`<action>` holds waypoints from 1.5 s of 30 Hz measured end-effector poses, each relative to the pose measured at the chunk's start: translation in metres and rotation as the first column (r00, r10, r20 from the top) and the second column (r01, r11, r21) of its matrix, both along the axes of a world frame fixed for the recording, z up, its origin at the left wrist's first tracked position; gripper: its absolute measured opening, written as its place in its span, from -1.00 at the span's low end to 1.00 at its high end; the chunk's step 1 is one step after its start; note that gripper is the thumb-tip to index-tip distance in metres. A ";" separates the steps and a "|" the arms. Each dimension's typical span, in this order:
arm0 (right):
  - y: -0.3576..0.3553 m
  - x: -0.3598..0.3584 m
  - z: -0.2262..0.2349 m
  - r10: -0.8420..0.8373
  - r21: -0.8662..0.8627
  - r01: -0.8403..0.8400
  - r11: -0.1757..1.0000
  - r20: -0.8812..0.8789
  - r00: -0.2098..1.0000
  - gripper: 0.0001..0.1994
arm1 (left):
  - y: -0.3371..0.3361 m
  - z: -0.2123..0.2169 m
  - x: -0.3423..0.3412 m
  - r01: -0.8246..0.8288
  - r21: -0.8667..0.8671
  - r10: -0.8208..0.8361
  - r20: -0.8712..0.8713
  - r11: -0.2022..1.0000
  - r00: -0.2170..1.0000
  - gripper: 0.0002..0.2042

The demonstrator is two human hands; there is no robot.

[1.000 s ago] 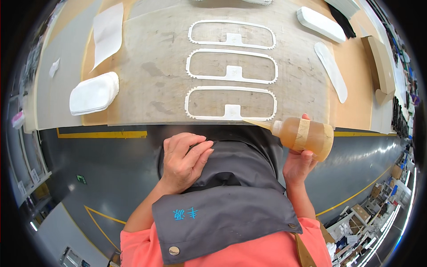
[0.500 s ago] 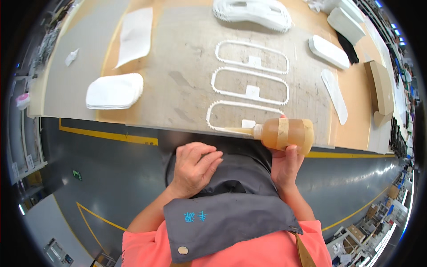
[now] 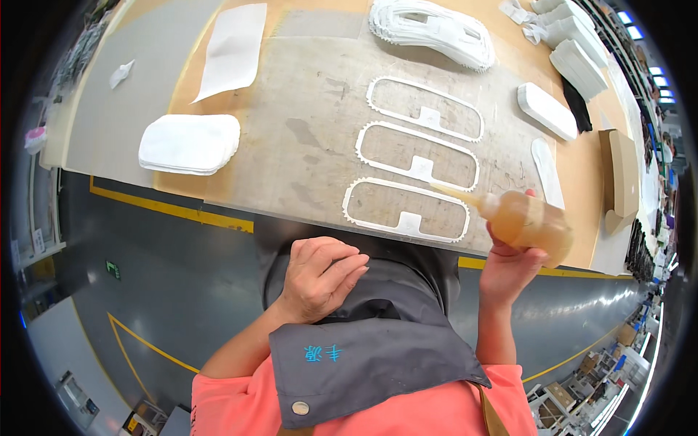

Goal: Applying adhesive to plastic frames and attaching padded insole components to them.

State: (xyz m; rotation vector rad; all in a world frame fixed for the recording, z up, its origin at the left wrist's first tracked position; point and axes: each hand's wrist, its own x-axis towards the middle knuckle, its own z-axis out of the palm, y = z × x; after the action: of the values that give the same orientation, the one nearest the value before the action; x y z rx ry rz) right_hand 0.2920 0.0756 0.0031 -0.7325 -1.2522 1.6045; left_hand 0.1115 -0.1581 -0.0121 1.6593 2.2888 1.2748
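My right hand [image 3: 509, 272] is wrapped round a squeeze bottle [image 3: 534, 225] of amber liquid with a long, thin nozzle [image 3: 454, 191]. The bottle lies tilted in the air, its nozzle pointing left over the table, near the gap between two white frames. Three thin white oval frames with toothed edges and a small inner tab lie in a column: a near one [image 3: 409, 223], a middle one [image 3: 420, 168] and a far one [image 3: 430, 117]. My left hand [image 3: 320, 280] is loosely closed before my apron, off the table's near edge, with nothing visible in it.
On the table [image 3: 305, 174], a stack of white oval pads [image 3: 189, 144] and a white sheet [image 3: 233, 51] lie left. A pile of white frames [image 3: 429, 33] sits at the back. To the right are another white stack [image 3: 547, 110], a white strip [image 3: 547, 171] and a cardboard piece [image 3: 619, 178].
My right hand has moved right with the bottle, and the nozzle has left the nearest frame's front edge. My left hand stays much as it was. The view has shifted slightly.
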 end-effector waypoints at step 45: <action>-0.021 -0.085 -0.027 0.199 0.072 -0.210 0.975 0.138 0.970 0.02 | 0.000 -0.012 -0.024 -0.022 -0.027 0.025 0.103 0.999 0.994 -0.77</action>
State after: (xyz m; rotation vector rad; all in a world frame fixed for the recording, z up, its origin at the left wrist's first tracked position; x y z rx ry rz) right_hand 0.2072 0.0545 -0.0242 -0.6804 -1.5238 1.6773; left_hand 0.0871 -0.1584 -0.0245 1.5243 2.2618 1.2972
